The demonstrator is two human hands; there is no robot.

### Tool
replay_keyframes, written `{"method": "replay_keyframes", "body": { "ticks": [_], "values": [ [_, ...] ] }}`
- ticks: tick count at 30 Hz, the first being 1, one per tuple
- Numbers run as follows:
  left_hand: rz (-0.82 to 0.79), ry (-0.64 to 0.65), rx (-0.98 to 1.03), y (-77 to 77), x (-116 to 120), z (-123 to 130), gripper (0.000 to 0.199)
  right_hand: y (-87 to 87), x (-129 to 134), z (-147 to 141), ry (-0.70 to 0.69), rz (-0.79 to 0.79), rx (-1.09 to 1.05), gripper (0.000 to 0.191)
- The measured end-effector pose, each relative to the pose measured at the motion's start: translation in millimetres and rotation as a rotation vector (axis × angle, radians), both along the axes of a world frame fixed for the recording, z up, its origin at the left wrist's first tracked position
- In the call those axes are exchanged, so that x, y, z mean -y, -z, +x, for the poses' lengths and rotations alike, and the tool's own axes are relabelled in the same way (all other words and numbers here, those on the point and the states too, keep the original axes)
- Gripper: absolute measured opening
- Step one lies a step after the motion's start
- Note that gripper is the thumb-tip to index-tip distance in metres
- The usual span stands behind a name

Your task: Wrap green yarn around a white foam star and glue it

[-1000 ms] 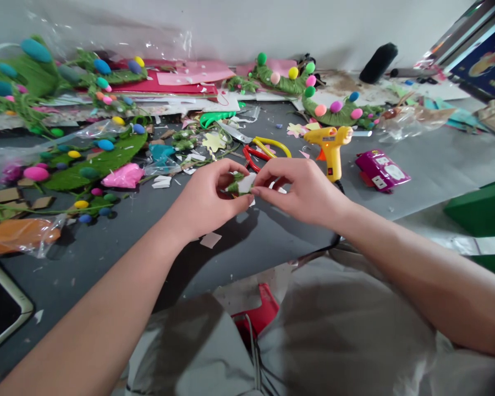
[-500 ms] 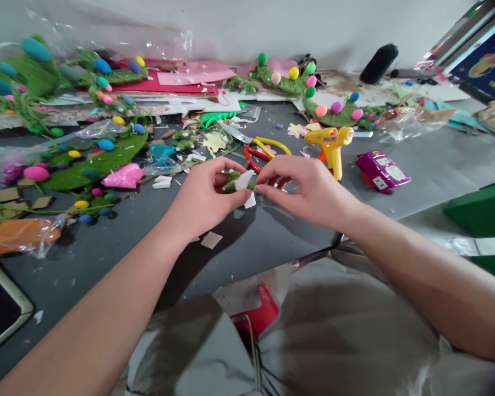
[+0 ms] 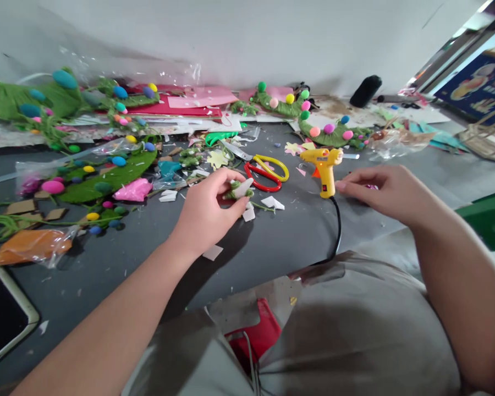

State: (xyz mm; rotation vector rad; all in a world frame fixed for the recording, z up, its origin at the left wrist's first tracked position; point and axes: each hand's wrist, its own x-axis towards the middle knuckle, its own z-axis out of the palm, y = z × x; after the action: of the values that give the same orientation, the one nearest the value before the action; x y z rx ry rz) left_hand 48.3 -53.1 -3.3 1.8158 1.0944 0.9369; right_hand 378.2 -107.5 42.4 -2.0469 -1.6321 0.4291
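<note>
Toward the front edge of the dark grey, flat table, the L hand pinches a small, fuzzy green thing w/ a pointy white piece on it b/w thumb & fingers. The R hand is nearer the table's R edge, fingers loose, w/ nothing in its grip that I can see. Its tips are just beside the handle of a yellow plastic glue gun w/ an orange trigger; can't tell if they touch. A thin black cord runs from the gun to the front edge. Metal scissors w/ red & yellow loop handles lie b/w the L hand & the back edge. A bright pink soft lump in clear wrap sits twd the L edge. A black flat screen w/ a pale rim is at the front L corner.
</note>
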Motion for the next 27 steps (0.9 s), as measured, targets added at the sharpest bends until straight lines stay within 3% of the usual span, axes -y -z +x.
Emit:
{"method": "replay_keyframes", "body": {
  "ticks": [3,5,7,9,13,15,19,22,27],
  "values": [
    [0.019,0.0,-0.029,-0.8,0,0,0.022,12.0,-10,11,0.128,0.044,-0.097,0.034],
    [0.029,-0.004,-0.041,-1.4,1,0,0.022,20.5,-18,11,0.118,0.073,-0.169,0.052],
    [0.03,-0.001,-0.035,-1.7,1,0,0.022,29.0,-28,7,0.084,0.018,-0.143,0.056],
    [0.024,0.007,-0.022,-1.5,1,-1,0.023,37.1,-38,2,0.075,-0.008,-0.064,0.052],
    [0.044,-0.01,-0.008,-0.2,1,-1,0.023,47.3,-51,-6,0.084,0.133,-0.073,0.038],
    [0.078,-0.032,0.003,0.6,1,-1,0.023,46.5,-49,-12,0.05,0.179,-0.179,0.032],
    [0.123,-0.052,0.006,1.8,1,0,0.023,35.2,-30,-31,-0.047,0.127,-0.397,0.021],
    [0.126,-0.065,0.005,1.6,1,1,0.024,27.3,-16,-45,-0.149,0.126,-0.519,0.023],
    [0.088,-0.073,0.062,2.0,-1,1,0.026,25.2,-6,-55,-0.32,0.065,-0.498,0.021]
  ]
}}
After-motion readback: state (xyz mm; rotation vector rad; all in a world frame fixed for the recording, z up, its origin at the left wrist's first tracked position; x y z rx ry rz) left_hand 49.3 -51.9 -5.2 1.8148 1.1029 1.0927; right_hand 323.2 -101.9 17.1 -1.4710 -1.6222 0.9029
